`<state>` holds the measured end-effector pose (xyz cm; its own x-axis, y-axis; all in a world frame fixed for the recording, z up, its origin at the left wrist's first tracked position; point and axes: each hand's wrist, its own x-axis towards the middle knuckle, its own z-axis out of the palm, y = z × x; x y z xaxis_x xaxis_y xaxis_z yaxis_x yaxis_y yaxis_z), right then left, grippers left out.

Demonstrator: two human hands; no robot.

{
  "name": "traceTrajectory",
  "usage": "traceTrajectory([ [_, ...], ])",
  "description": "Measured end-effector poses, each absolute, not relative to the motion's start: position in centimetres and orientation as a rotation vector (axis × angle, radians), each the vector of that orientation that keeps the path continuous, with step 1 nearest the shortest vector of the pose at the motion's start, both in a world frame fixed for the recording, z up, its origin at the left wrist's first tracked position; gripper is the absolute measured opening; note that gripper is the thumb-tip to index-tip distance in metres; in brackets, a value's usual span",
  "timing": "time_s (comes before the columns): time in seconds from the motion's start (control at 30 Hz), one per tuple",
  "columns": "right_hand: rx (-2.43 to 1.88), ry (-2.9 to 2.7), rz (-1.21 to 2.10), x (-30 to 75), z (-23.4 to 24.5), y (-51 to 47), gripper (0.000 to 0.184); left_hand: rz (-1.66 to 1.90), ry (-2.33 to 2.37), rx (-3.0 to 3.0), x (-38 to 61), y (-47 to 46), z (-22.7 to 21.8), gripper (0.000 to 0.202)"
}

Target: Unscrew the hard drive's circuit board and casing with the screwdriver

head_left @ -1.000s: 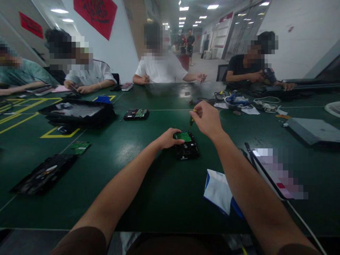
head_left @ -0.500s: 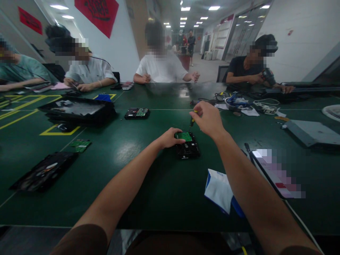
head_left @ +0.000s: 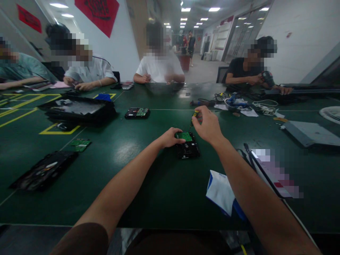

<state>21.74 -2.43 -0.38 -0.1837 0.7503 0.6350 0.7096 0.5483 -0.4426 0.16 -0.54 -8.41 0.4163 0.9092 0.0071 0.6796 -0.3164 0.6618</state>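
A black hard drive (head_left: 188,150) with a green circuit board (head_left: 185,136) lies flat on the dark green table in front of me. My left hand (head_left: 171,137) grips it by its left side, thumb over the board and fingers at the far edge. In my right hand (head_left: 206,122) is a screwdriver (head_left: 194,115) with a yellow and black handle. Its shaft points down at the far right corner of the drive; whether the tip sits in a screw is too small to tell.
Another hard drive (head_left: 137,113) lies farther off. To the left are a black casing (head_left: 45,171), a loose green board (head_left: 80,145) and stacked black trays (head_left: 79,109). At right are a white and blue packet (head_left: 220,191), a tablet-like device (head_left: 273,173) and a grey box (head_left: 310,132). Co-workers sit opposite.
My right hand has come slightly lower and turned around the screwdriver handle. My left hand and the hard drive have stayed in place. The person opposite has drawn one hand in.
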Motion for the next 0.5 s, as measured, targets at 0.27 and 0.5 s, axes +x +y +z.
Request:
traceTrajectory([
  [0.27,-1.127,-1.876,0.126,21.1,-1.7,-3.7,0.032,0.519,1.340,2.089,0.2,-0.5,-8.5,0.074],
  [0.5,-1.091,-1.765,0.153,20.8,-3.7,-4.5,0.042,0.514,1.342,2.118,0.2,-0.6,-8.3,0.073],
])
